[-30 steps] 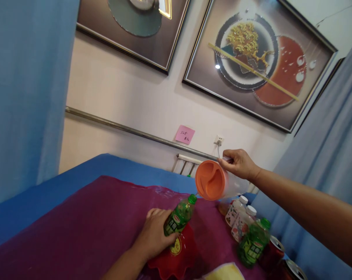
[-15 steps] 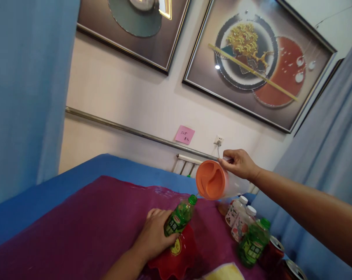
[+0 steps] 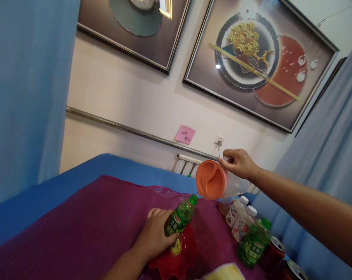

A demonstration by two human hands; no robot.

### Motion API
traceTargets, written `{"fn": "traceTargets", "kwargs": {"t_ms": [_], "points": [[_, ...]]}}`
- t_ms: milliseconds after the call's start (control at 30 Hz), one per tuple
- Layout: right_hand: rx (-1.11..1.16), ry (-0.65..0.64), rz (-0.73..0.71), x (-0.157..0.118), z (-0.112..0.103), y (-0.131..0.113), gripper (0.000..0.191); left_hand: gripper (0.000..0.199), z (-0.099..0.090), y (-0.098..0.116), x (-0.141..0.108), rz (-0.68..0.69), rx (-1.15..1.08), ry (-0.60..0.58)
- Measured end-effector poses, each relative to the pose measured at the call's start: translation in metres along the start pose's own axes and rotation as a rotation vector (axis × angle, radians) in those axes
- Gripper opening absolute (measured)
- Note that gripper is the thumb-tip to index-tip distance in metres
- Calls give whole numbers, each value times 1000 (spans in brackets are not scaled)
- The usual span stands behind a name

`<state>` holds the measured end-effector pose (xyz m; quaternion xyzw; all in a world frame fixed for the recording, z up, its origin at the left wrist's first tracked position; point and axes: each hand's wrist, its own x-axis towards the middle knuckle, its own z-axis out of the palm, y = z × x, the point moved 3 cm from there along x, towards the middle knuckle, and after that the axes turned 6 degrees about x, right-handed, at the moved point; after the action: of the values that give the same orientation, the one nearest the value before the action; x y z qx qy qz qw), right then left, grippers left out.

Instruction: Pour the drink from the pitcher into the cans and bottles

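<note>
My left hand (image 3: 155, 235) is wrapped round a green plastic bottle (image 3: 180, 216) with a printed label. The bottle leans to the right over a red scalloped dish (image 3: 178, 258) that has a yellow sticker. To the upper right, my right hand (image 3: 238, 163) grips the handle of a clear pitcher (image 3: 232, 186) with an orange lid (image 3: 210, 179). The pitcher is tipped on its side, its lid facing me and its lower rim close to the bottle's green top. Whether liquid runs between them I cannot make out.
At the right stand two white-capped bottles (image 3: 237, 210), another green bottle (image 3: 254, 243) and two cans (image 3: 272, 252). A yellow cloth (image 3: 225, 272) lies at the front edge. A purple cover (image 3: 85, 225) lies over the blue surface (image 3: 112, 165). Behind runs a metal rail (image 3: 129, 130) along the wall.
</note>
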<state>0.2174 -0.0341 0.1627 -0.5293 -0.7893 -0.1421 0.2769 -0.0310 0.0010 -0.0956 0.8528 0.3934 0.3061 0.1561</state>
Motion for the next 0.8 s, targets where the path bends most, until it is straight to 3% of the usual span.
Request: {"fn": "traceTargets", "kwargs": {"t_ms": [800], "points": [[-10,-6,6,-2,2,-2,43,47,-1,-1,-1,-5,2,6]]}}
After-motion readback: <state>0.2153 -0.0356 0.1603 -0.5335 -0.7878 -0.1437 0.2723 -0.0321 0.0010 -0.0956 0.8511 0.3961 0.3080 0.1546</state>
